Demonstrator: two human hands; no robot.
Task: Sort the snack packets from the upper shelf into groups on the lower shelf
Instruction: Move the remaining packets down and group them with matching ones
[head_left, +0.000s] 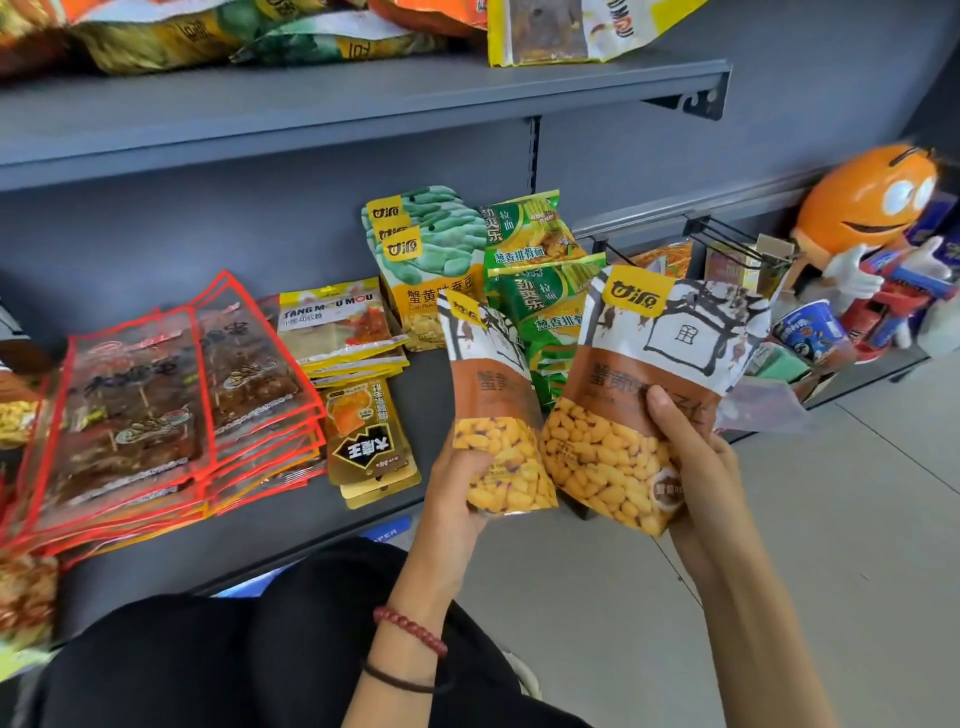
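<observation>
Just beyond the hands, the lower shelf (291, 519) is carrying sorted piles. With curled fingers, the left hand (457, 483) is gripping the left bean packet (493, 395) and the right hand (696, 457) the right bean packet (623, 415). Squaring both together and laying them on bare shelf ahead of the left hand is looking wisest.

This was a small shop. A grey metal upper shelf (363, 98) hung from a slotted upright (533, 150) on a perforated metal bracket (693, 101), store-fixture style. On the grey lower shelf (260, 525) sealed branded goods lay in stacks of many identical items: red-edged clear pouches of brown skewered snacks (140, 410), teal-and-yellow bean packets (426, 254) and green noodle packets (540, 296). A blue label strip (387, 532) ran along the shelf's front edge. To the right, black wire display hooks (727, 239) jutted from the panel beside an orange round candy mascot figure with white gloves (862, 202). The floor (779, 571) was pale tile.
</observation>
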